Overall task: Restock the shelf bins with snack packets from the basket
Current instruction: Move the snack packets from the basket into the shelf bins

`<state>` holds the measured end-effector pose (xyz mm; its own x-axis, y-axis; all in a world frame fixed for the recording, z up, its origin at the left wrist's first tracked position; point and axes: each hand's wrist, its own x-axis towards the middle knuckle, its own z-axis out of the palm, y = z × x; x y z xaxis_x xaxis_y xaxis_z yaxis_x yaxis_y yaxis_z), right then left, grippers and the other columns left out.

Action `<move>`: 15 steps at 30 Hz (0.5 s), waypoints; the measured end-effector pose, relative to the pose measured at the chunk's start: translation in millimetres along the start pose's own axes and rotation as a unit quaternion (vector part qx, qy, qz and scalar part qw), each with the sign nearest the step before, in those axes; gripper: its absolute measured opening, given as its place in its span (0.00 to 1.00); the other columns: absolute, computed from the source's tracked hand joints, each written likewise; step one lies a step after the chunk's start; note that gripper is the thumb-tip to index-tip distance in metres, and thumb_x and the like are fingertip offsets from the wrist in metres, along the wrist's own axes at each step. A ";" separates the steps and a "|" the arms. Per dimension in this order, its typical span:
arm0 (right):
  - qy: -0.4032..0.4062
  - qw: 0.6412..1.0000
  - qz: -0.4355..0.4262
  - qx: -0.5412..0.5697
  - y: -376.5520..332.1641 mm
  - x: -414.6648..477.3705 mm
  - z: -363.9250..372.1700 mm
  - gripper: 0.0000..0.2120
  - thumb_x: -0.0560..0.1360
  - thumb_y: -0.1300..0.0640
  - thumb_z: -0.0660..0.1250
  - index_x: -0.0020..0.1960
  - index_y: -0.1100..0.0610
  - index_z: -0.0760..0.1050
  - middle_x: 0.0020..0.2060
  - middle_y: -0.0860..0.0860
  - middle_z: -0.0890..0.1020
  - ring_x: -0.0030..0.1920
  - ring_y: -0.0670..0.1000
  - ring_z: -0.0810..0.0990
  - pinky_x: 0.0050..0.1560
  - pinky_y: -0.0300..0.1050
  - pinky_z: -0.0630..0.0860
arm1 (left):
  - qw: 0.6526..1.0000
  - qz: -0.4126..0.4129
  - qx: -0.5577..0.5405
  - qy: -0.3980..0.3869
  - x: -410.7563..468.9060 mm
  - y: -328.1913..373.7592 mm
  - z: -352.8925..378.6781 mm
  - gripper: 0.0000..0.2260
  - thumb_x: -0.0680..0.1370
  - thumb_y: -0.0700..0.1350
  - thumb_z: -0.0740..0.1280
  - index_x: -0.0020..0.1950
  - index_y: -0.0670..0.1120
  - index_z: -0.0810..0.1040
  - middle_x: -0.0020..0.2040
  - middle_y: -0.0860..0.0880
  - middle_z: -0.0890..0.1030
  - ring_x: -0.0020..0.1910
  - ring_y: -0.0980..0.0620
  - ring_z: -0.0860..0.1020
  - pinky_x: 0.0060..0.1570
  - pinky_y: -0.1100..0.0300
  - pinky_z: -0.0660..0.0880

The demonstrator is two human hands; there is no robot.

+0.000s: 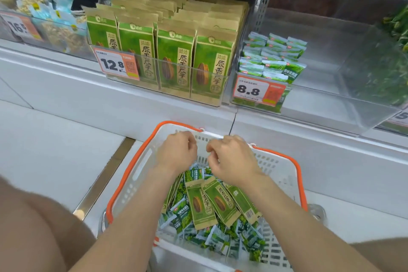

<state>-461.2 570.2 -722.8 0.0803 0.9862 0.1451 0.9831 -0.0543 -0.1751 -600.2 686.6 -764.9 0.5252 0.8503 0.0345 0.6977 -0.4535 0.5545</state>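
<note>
Head view: the snack packets [212,205] are piled in the white basket [132,183] right below the shelf. Left hand [176,150] and right hand [231,159] sit over its far end, fingers curled under. I honestly can't tell if either's holding anything. Above, the 12.8 bin [223,88] is crammed with seed bags [174,55]. The 8.8 bin [331,95] only has a small stack at its left.

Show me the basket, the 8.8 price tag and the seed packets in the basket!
basket [271,165]: head view, far white wall.
8.8 price tag [249,90]: head view, on the digits.
seed packets [197,204]: head view, left packet's seed picture.
</note>
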 end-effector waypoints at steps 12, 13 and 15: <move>-0.325 0.945 0.037 -0.023 29.5 -51.1 87.6 0.08 0.78 0.60 0.59 0.47 0.57 0.77 0.38 0.54 0.79 0.39 0.57 0.80 0.40 0.50 0.81 | 0.916 -0.190 0.174 -0.309 -60.6 -82.0 107.2 0.28 0.82 0.43 0.66 0.80 0.54 0.59 0.81 0.38 0.42 0.79 0.28 0.54 0.72 0.34 0.69; -0.329 0.943 0.035 -0.022 28.9 -50.4 91.0 0.08 0.78 0.61 0.59 0.46 0.56 0.77 0.38 0.54 0.79 0.38 0.56 0.79 0.40 0.50 0.81 | 0.914 -0.193 0.169 -0.313 -62.1 -85.0 109.9 0.32 0.82 0.40 0.65 0.82 0.57 0.56 0.82 0.38 0.36 0.80 0.27 0.50 0.73 0.34 0.67; -0.330 0.943 0.028 -0.023 27.8 -48.2 96.4 0.08 0.78 0.60 0.59 0.45 0.56 0.76 0.37 0.53 0.79 0.37 0.56 0.79 0.41 0.51 0.81 | 0.908 -0.199 0.163 -0.332 -64.0 -92.6 118.7 0.38 0.82 0.37 0.64 0.85 0.59 0.49 0.81 0.39 0.28 0.81 0.27 0.46 0.76 0.34 0.64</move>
<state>-453.7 536.3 -828.5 0.0278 0.8635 -0.5037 0.9876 -0.1017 -0.1200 -640.5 642.4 -917.2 0.3029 0.6640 -0.6836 0.9466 -0.2929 0.1348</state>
